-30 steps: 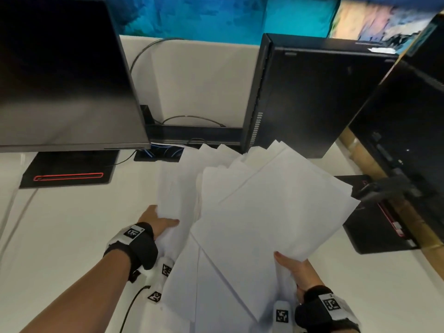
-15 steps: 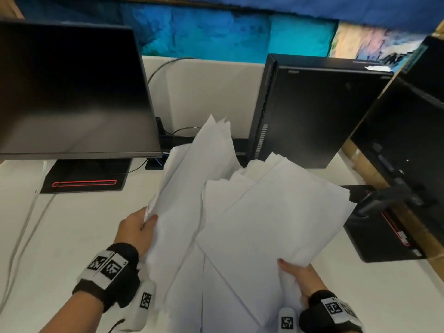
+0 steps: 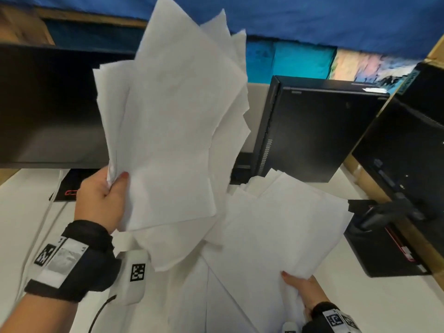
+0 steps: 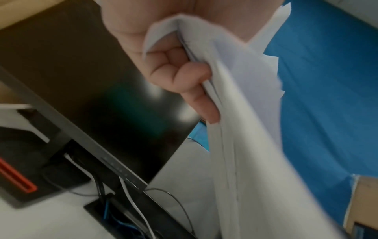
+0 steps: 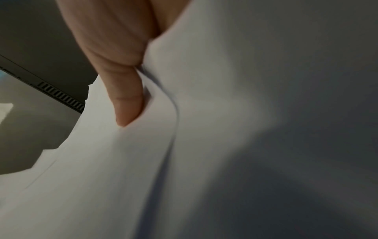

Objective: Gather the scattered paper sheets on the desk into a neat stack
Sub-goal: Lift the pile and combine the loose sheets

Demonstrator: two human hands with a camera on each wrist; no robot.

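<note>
My left hand (image 3: 113, 188) grips a fanned bunch of white paper sheets (image 3: 173, 121) by its lower left edge and holds it upright above the desk. In the left wrist view the left hand (image 4: 184, 77) has fingers curled round the sheets' (image 4: 245, 129) edge. My right hand (image 3: 298, 287) pinches a second, flatter bunch of sheets (image 3: 283, 227) at its near corner, thumb on top. The right wrist view shows that thumb (image 5: 126, 97) pressed on the paper (image 5: 225, 113). More sheets (image 3: 187, 296) lie underneath, between the two hands.
A dark monitor (image 3: 48, 111) stands at the left, its stand base (image 3: 64, 188) behind my left hand. A black computer tower (image 3: 317, 131) stands behind the papers. Another monitor (image 3: 408, 150) and its base (image 3: 384, 246) crowd the right. White desk (image 3: 360, 306) shows at both sides.
My left hand has lifted its bunch of sheets off the desk and swung it upright, high in front of the monitor. The right hand has kept its pinch, almost unmoved.
</note>
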